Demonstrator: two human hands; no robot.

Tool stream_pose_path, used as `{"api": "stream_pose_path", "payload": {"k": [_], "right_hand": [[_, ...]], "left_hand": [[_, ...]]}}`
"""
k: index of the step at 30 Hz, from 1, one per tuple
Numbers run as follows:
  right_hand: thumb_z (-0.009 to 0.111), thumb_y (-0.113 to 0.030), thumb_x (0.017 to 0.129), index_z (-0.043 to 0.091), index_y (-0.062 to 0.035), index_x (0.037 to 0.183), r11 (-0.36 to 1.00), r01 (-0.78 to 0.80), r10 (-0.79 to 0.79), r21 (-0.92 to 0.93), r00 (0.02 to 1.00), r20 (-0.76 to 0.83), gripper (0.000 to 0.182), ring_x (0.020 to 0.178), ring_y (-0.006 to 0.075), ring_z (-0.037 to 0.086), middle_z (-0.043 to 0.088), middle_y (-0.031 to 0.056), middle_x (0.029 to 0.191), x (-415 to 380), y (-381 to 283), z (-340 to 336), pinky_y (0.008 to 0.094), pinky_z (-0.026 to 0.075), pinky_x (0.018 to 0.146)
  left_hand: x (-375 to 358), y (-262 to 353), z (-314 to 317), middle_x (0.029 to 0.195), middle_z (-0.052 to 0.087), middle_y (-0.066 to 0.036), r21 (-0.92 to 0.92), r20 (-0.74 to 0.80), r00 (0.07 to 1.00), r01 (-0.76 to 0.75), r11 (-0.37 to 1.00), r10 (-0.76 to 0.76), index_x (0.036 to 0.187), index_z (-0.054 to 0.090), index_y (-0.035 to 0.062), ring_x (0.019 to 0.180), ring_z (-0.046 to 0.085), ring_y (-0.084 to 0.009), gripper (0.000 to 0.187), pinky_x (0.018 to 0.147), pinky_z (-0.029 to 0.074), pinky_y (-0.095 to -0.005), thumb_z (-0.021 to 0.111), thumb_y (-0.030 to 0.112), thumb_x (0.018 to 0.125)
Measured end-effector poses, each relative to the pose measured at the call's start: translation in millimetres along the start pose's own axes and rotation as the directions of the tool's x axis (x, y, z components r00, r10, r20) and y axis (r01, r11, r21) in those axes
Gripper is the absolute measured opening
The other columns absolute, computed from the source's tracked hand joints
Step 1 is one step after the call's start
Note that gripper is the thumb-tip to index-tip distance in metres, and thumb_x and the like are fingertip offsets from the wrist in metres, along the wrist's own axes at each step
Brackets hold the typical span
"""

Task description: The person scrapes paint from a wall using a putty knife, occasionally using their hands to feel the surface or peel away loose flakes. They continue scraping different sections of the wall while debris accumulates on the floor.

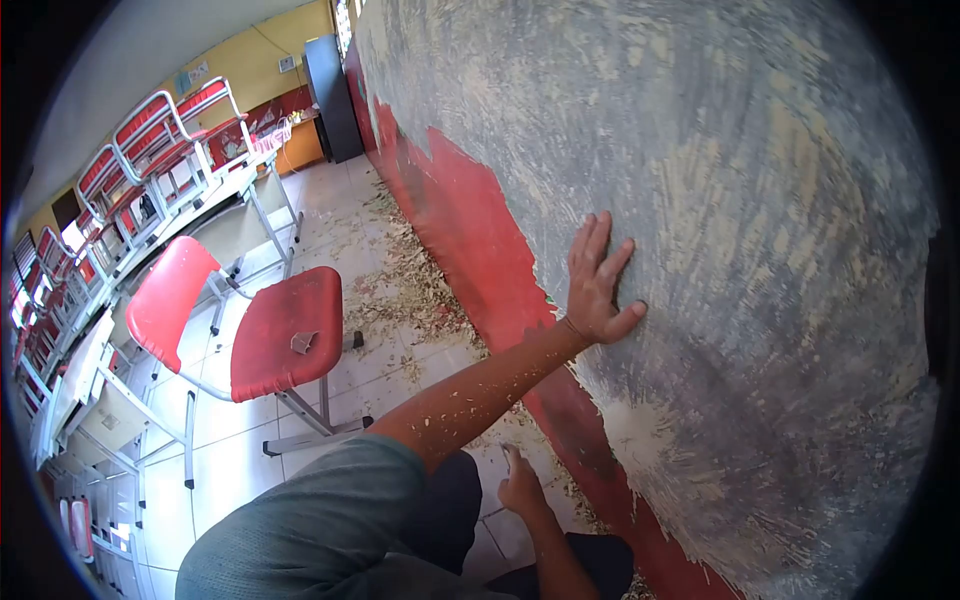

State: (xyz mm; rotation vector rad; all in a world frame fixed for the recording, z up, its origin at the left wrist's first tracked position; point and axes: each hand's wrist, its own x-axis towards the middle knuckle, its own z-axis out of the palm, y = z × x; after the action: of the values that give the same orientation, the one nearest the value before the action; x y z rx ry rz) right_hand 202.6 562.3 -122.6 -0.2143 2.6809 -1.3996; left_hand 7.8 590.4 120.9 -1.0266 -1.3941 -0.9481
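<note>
My left hand (600,290) lies flat against the wall (740,230), its fingers spread and the thumb pointing right. This wall is scraped down to a rough grey and cream surface, with a band of red paint (480,230) left along its lower part. Pale flecks dot my left forearm. Lower down, near my knees, my right hand (522,487) is closed, with the thumb side up. Something small may stick out at its top, but I cannot make out what it is.
Paint flakes (425,285) litter the tiled floor (330,195) along the wall's foot. A red chair (290,325) stands to the left with a small brownish piece (304,342) on its seat. Beyond are desks (190,215) with stacked chairs (155,135) and a dark cabinet (333,100).
</note>
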Motion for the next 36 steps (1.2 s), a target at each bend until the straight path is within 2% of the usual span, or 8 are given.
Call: {"api": "stream_pose_path", "payload": {"k": [7,15,18,20,22,28,31,36], "right_hand": [[0.054,-0.005,0.074,0.025,-0.0096,0.14,0.975,0.14,-0.07,0.171,0.929,-0.363,0.073,0.105,0.0464,0.054,0.054,0.0325,0.116,42.1,14.2,-30.1,0.0498,0.045,0.088],[0.051,-0.005,0.078,0.022,-0.0131,0.143,0.982,0.002,0.002,0.189,1.0,-0.023,0.071,0.094,0.0518,0.054,0.058,0.0343,0.098,62.9,-6.5,-1.7,0.0577,0.042,0.081],[0.048,-0.008,0.082,0.039,-0.0031,0.131,0.998,-0.01,0.005,0.054,0.996,0.092,0.051,0.102,0.0488,0.052,0.056,0.0341,0.101,67.9,14.7,8.5,0.0519,0.04,0.087],[0.048,-0.004,0.082,0.049,0.0006,0.12,0.927,0.371,-0.355,0.047,0.913,-0.201,0.038,0.11,0.0442,0.049,0.054,0.0323,0.108,68.7,31.2,11.9,0.0469,0.038,0.093],[0.048,-0.003,0.083,0.05,0.0021,0.118,0.922,0.388,-0.372,0.02,0.896,-0.241,0.036,0.113,0.0419,0.047,0.053,0.0311,0.111,70.3,42.6,12.8,0.044,0.037,0.095],[0.052,-0.008,0.081,0.051,0.0047,0.112,0.998,0.068,-0.068,-0.006,0.998,-0.007,0.034,0.1,0.0425,0.056,0.059,0.0287,0.101,56.4,76.9,9.6,0.0449,0.046,0.083],[0.054,-0.012,0.08,0.052,0.0018,0.112,0.995,0.071,-0.065,-0.072,0.995,0.072,0.034,0.096,0.0414,0.058,0.06,0.0275,0.1,51.2,78.1,-4.7,0.046,0.047,0.081],[0.061,-0.019,0.078,0.06,-0.001,0.106,0.998,0.06,-0.061,0.022,0.997,0.049,0.033,0.102,0.0306,0.06,0.063,0.0185,0.107,54.9,92.2,1.8,0.0398,0.047,0.082]], "left_hand": [[1.5,-3.7,4.8,0.146,0.022,-0.029,0.022,-0.014,0.999,-0.043,0.999,0.043,0.138,0.036,0.0069,0.134,0.021,-0.0484,0.069,0.106,0.015,-0.0565,0.045,0.053,0.088],[-9.7,24.0,-24.1,0.148,0.012,-0.029,0.038,0.24,0.956,0.163,0.986,-0.167,0.138,0.035,0.0071,0.135,0.017,-0.0492,0.071,0.106,0.017,-0.0547,0.052,0.052,0.086],[-10.1,58.7,-76.7,0.14,0.03,-0.029,-0.126,0.566,0.793,0.352,0.927,-0.224,0.131,0.044,0.0061,0.128,0.035,-0.0438,0.062,0.101,0.031,-0.0478,0.053,0.048,0.087],[-36.4,63.2,-102.9,0.119,0.052,-0.023,-0.165,0.788,0.606,0.38,0.91,-0.11,0.115,0.055,0.0051,0.108,0.053,-0.0366,0.048,0.087,0.045,-0.0426,0.053,0.045,0.088],[-52.9,54.6,-119.0,0.094,0.06,-0.017,0.124,0.983,0.06,0.478,0.87,-0.173,0.099,0.06,0.0039,0.089,0.06,-0.0339,0.039,0.076,0.048,-0.0436,0.055,0.041,0.086],[-117.7,38.9,-128.6,0.082,0.062,-0.021,0.191,0.97,0.057,0.429,0.883,-0.238,0.09,0.065,-0.0011,0.084,0.061,-0.0377,0.039,0.075,0.05,-0.0438,0.061,0.037,0.08],[-103.0,49.8,-132.6,0.086,0.062,-0.022,0.3,0.937,-0.294,0.41,0.861,-0.187,0.094,0.064,-0.0043,0.087,0.061,-0.0374,0.043,0.077,0.049,-0.0446,0.061,0.037,0.08],[-125.4,51.7,-117.3,0.097,0.062,-0.021,0.301,0.923,-0.346,0.376,0.876,-0.169,0.102,0.063,-0.0023,0.093,0.061,-0.0363,0.045,0.079,0.049,-0.0436,0.062,0.036,0.08]]}}
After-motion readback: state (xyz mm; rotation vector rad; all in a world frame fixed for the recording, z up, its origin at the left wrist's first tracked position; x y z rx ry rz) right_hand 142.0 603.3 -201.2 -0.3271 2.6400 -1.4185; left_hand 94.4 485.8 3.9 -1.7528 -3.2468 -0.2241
